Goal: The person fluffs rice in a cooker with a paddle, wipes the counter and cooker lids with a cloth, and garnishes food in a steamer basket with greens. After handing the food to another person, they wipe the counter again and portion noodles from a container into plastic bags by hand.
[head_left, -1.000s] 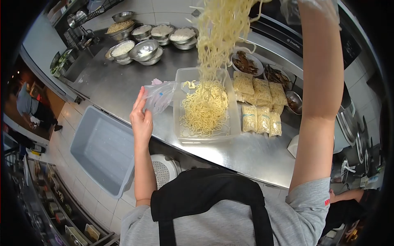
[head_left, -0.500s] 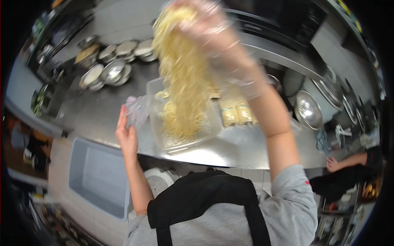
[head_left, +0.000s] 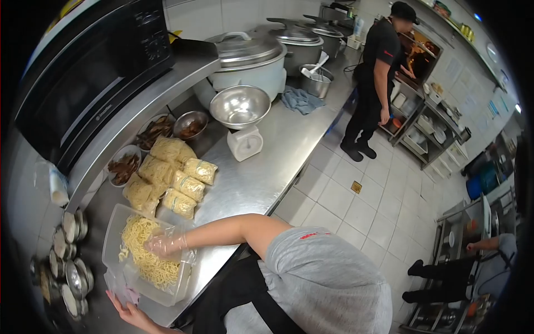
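Note:
Yellow noodles (head_left: 147, 267) lie in a clear plastic tub (head_left: 114, 228) at the lower left of the steel counter. My right hand (head_left: 166, 245), in a clear plastic glove, reaches into the tub and rests on the noodles; its fingertips are hard to make out. Near the tub's lower left corner is my left hand (head_left: 129, 313), bare, with its fingers apart. A thin pinkish plastic bag (head_left: 123, 289) lies between that hand and the tub. Bagged noodles (head_left: 188, 185) are piled just beyond the tub.
A white scale (head_left: 245, 143) holds a steel bowl (head_left: 240, 107). Large lidded pots (head_left: 247, 58) stand behind. Stacked bowls (head_left: 77, 278) line the left, below a black oven (head_left: 92, 78). A co-worker (head_left: 375, 78) stands at the counter's far end; another person (head_left: 489, 267) is at right.
The view has swung right. My right hand, earlier raised high with a long bunch of noodles, is now down in the tub. The noodles are no longer lifted.

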Available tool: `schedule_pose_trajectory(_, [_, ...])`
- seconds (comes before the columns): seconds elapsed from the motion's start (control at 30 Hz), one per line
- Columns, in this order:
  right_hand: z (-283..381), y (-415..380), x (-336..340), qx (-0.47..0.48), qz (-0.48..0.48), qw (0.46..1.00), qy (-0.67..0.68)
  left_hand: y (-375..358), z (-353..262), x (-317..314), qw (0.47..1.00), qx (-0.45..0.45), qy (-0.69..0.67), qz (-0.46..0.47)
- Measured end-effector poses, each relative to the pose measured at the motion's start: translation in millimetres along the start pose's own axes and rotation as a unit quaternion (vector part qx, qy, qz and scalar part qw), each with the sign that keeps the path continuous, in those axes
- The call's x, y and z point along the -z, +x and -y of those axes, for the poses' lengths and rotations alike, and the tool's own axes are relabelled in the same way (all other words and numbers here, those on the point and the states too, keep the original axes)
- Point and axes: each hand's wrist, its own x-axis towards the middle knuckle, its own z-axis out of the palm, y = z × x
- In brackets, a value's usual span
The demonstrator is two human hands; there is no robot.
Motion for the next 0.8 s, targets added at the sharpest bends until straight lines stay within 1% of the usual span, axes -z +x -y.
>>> schedule_pose_trajectory(0.03, [-7.1,-5.4,-7.4,0.053,-0.075,0.996,-0.018,0.1,-3.7,-3.2,1.0,0.022,-0.003,-0.003])
schedule_pose_trajectory(0.07, [11.2,12.5,26.9,-0.04,0.023,0.999,0.004,1.4,-5.0,-6.1,0.999,0.045,-0.006,-0.006])
schedule_pose_trajectory(0.1, [32.7,32.2,66.2,-0.141,0.127,0.982,0.007,4.0,-0.7,-8.2,0.999,0.045,-0.008,-0.002])
schedule_pose_trajectory(0.13, [55.2,52.7,107.1,-0.228,0.225,0.947,-0.01,7.0,7.0,-10.1,0.999,0.044,-0.022,0.001])
schedule_pose_trajectory(0.17, [52.1,57.2,106.5,-0.229,0.225,0.947,-0.009,7.8,12.6,-11.0,0.998,0.044,-0.035,0.003])
schedule_pose_trajectory(0.2, [48.0,65.9,100.9,-0.213,0.062,0.968,0.118,7.6,9.7,-13.7,0.998,0.046,-0.033,0.002])
schedule_pose_trajectory(0.23, [44.8,74.3,92.8,-0.187,-0.102,0.946,0.245,8.5,0.7,-18.8,0.997,0.04,-0.068,0.006])
schedule_pose_trajectory(0.27, [34.1,82.7,88.6,-0.16,-0.051,0.957,0.235,9.9,-6.4,-19.0,0.995,0.037,-0.097,0.004])
schedule_pose_trajectory(0.3, [21.4,97.5,86.4,-0.126,0.003,0.964,0.232,10.5,-5.3,-17.5,0.995,0.032,-0.098,0.005])
schedule_pose_trajectory(0.33, [42.7,104.5,122.1,-0.2,0.019,0.906,0.374,11.5,-2.1,-16.2,0.995,0.03,-0.092,-0.001])
schedule_pose_trajectory(0.37, [54.5,120.7,152.5,-0.195,0.03,0.923,0.33,12.4,-5.1,-14.5,0.993,0.047,-0.109,-0.012])
schedule_pose_trajectory(0.4, [58.0,140.1,164.2,-0.249,0.045,0.895,0.367,12.8,-8.9,-12.6,0.99,0.064,-0.123,-0.028])
schedule_pose_trajectory(0.43, [56.0,153.4,167.7,-0.211,0.012,0.814,0.541,13.0,-20.1,-11.5,0.987,0.067,-0.139,-0.045])
schedule_pose_trajectory(0.47, [72.3,173.0,201.5,-0.231,0.062,0.847,0.475,12.0,-18.5,-5.7,0.994,0.045,-0.085,-0.055])
schedule_pose_trajectory(0.5, [72.7,185.8,208.9,-0.183,0.067,0.831,0.522,11.8,-17.8,2.1,0.997,0.023,-0.033,-0.059])
schedule_pose_trajectory(0.53, [80.7,200.5,224.6,-0.158,0.072,0.848,0.5,10.4,-27.5,7.5,0.994,0.051,-0.052,-0.081])
schedule_pose_trajectory(0.57, [92.0,213.8,237.7,-0.169,0.064,0.836,0.518,8.2,-37.4,9.0,0.989,0.074,-0.078,-0.099])
schedule_pose_trajectory(0.6, [107.9,222.7,256.5,-0.149,0.051,0.809,0.566,5.6,-44.2,13.1,0.987,0.084,-0.061,-0.122])
schedule_pose_trajectory(0.63, [116.1,234.5,266.4,-0.139,0.027,0.849,0.509,3.2,-49.5,17.0,0.985,0.102,-0.067,-0.124])
schedule_pose_trajectory(0.67, [120.9,247.6,281.2,-0.107,0.046,0.868,0.483,2.4,-52.5,19.5,0.983,0.117,-0.075,-0.124])
schedule_pose_trajectory(0.7, [127.2,249.9,294.6,-0.111,0.042,0.845,0.521,0.0,-51.9,22.6,0.981,0.124,-0.067,-0.136])
schedule_pose_trajectory(0.77, [170.3,275.4,318.7,-0.077,-0.03,0.835,0.545,-4.0,-48.3,26.1,0.988,0.067,-0.051,-0.13])
schedule_pose_trajectory(0.8, [172.4,278.0,313.7,-0.075,-0.023,0.831,0.55,-4.9,-47.2,26.9,0.987,0.072,-0.047,-0.137])
